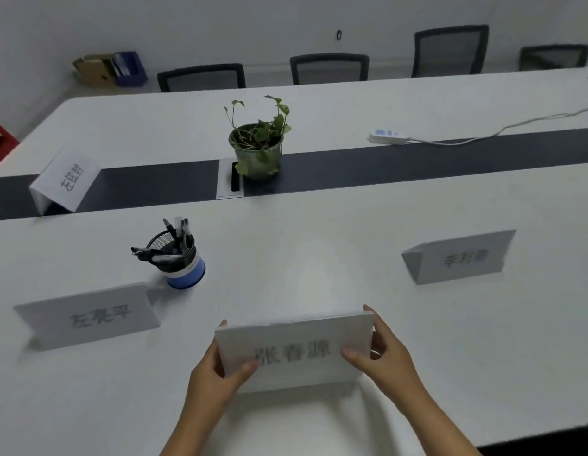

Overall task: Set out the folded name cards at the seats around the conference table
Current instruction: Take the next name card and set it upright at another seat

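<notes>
Both hands grip one name card (pixel 295 352) on table (pixel 351 225): left hand (pixel 217 373) pinching left edge; right hand (pixel 381 352) pinching right edge.

Four folded name cards on the white conference table (pixel 319 258): one at the near edge (pixel 295 352), one near-left (pixel 88 315), one near-right (pixel 460 256), one on the dark centre strip at left (pixel 64 181). One potted plant (pixel 258 143), one pen cup (pixel 179 258), one power strip (pixel 388 136). Four mesh chairs line the far edge: (pixel 202 77), (pixel 328 68), (pixel 450 49), (pixel 554 56). Two hands: left (pixel 217 366), right (pixel 381 352).

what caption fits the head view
Both hands set a folded name card on the conference table.
</notes>
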A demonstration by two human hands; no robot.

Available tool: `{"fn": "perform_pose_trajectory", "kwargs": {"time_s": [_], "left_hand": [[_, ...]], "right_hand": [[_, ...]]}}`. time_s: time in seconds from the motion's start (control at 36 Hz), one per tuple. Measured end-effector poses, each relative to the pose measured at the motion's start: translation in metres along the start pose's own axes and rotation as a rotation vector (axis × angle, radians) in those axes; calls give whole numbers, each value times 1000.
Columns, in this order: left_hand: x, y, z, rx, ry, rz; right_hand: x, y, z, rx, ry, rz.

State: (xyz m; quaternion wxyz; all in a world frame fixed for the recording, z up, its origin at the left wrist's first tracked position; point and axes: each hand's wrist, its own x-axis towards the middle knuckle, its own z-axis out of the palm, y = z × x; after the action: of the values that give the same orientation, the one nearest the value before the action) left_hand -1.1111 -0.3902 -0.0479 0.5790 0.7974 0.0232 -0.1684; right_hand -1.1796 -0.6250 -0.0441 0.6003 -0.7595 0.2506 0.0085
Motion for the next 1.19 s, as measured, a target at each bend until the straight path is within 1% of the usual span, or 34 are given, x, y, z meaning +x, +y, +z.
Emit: {"fn": "perform_pose_trajectory", "kwargs": {"time_s": [0.11, 0.22, 0.36, 0.44, 0.5, 0.56, 0.67, 0.75, 0.86, 0.94, 1.06, 1.11, 1.19], "left_hand": [[-36, -17, 4, -1, -76, 8], [-83, -36, 10, -9, -172, -30], [-136, -46, 26, 124, -338, -42], [-165, -41, 54, 245, -421, -11], [-186, -39, 81, 276, -467, 11], [-210, -40, 113, 315, -554, 36], [-255, -50, 191, 342, -752, 120], [-290, -54, 250, 338, -863, 131], [-331, -49, 320, 325, -1027, 158], [-346, -44, 367, 350, -1144, 177], [-355, -38, 429, 400, -1235, 163], [-355, -35, 465, 411, -1261, 168], [-354, -25, 530, 392, -1251, 174]], "right_hand": [[-52, 21, -15, 45, -40, 18], [-116, 46, -33, 137, -66, 93], [-198, 80, -57, 219, 28, 124], [-247, 116, -74, 315, 101, 153], [-278, 142, -89, 373, 165, 197], [-312, 170, -108, 395, 239, 227], [-376, 215, -150, 404, 488, 295], [-420, 238, -184, 386, 696, 314], [-471, 259, -225, 364, 882, 330], [-494, 271, -251, 389, 983, 382], [-505, 293, -290, 449, 1061, 449], [-502, 305, -318, 467, 1088, 466], [-491, 324, -372, 462, 1134, 460]]}}
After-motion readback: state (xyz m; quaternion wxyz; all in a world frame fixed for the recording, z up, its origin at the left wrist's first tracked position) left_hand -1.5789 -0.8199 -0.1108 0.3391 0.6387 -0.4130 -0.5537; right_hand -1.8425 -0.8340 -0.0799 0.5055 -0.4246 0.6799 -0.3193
